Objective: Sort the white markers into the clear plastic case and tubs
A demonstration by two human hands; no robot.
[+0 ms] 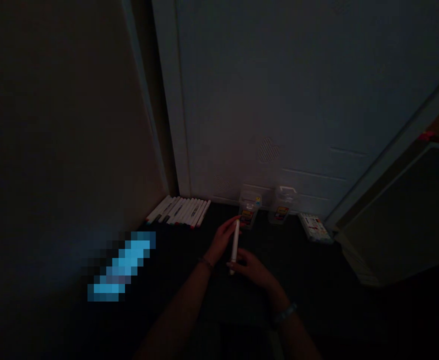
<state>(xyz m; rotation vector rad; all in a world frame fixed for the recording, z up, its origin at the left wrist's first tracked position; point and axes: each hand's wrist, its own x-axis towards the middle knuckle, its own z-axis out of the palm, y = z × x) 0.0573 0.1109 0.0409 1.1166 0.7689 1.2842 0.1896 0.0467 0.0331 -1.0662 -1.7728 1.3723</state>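
The room is very dark. A white marker [235,245] is held between both hands, pointing away from me. My left hand [222,241] grips its far end and my right hand [250,267] grips its near end. A row of several white markers [179,211] lies on the dark floor to the left, against the wall. Two clear plastic marker boxes [250,207] [281,206] stand upright just beyond my hands.
A white door [279,100] rises behind the boxes. Another flat pack of markers [314,227] lies at the right. A dark cabinet or box [403,220] stands at the far right. A blurred glowing blue patch [121,267] sits on the floor at the left.
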